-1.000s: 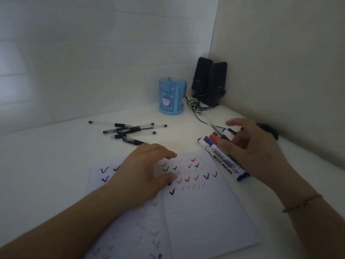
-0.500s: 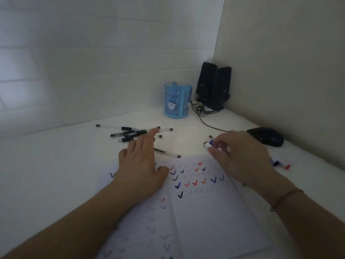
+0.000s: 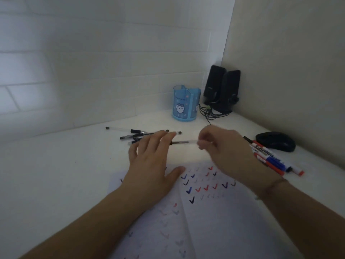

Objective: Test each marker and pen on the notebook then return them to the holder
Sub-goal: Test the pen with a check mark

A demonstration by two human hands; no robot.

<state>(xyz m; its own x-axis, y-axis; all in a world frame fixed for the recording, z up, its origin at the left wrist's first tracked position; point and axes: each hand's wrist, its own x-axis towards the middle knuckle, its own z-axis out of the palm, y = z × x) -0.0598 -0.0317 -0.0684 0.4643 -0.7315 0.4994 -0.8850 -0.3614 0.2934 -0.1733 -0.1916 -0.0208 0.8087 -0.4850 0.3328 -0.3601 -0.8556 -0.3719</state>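
On white desk (image 3: 56, 174) by tiled corner | right hand (image 3: 224, 152) pinches pen (image 3: 183, 142) | left hand (image 3: 151, 163) flat, empty

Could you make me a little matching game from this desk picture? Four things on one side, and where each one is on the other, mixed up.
Things:
1. blue holder
2. markers
3. clear pen
4. speakers

Places:
A. lying in a bunch beside the black mouse, to the right of the notebook
B. pinched at one end by the right hand, with the left hand at the other end
C. standing in the far corner where the walls meet
D. upright on the desk, just left of the speakers, behind the loose pens

Pairs: 1-D, 2-A, 3-B, 4-C
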